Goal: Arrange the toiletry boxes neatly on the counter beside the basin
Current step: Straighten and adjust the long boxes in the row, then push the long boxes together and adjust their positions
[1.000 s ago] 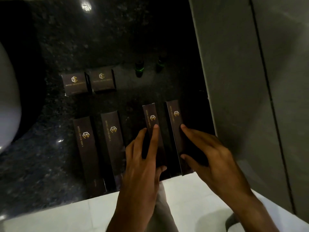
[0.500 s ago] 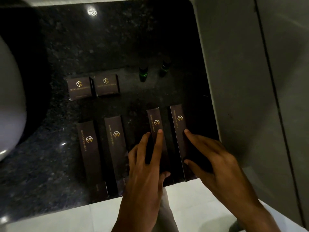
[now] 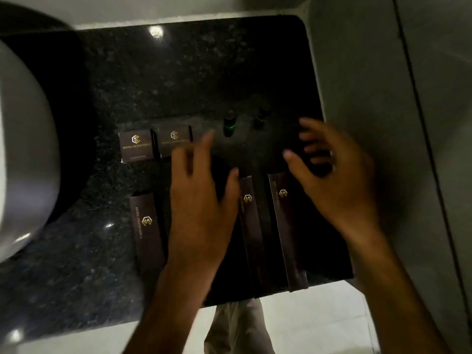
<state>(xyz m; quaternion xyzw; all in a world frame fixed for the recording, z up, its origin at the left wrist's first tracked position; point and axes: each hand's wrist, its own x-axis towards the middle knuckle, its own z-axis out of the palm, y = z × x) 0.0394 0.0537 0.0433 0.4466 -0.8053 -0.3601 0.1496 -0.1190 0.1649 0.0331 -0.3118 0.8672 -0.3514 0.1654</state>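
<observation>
Dark brown toiletry boxes with gold logos lie on the black granite counter [image 3: 178,72]. Two short boxes sit side by side at the back, the left one [image 3: 136,145] and the right one [image 3: 173,141]. Long boxes lie in a row near the front edge: a left one [image 3: 146,233], a middle-right one [image 3: 251,226] and a right one [image 3: 287,231]. My left hand [image 3: 201,203] hovers with fingers apart over another long box, hiding it. My right hand [image 3: 334,180] is lifted, fingers spread and blurred, above the top of the right box. Neither hand holds anything.
A white basin [image 3: 25,162] curves in at the left. Two small dark bottles stand at the back, one with a green band [image 3: 229,123] and one further right [image 3: 261,116]. A grey wall [image 3: 383,123] borders the counter's right side. Pale floor tiles [image 3: 306,323] lie below the front edge.
Both hands have lifted off the two right long boxes and moved toward the back of the counter. The view has shifted, so the counter sits lower in frame.
</observation>
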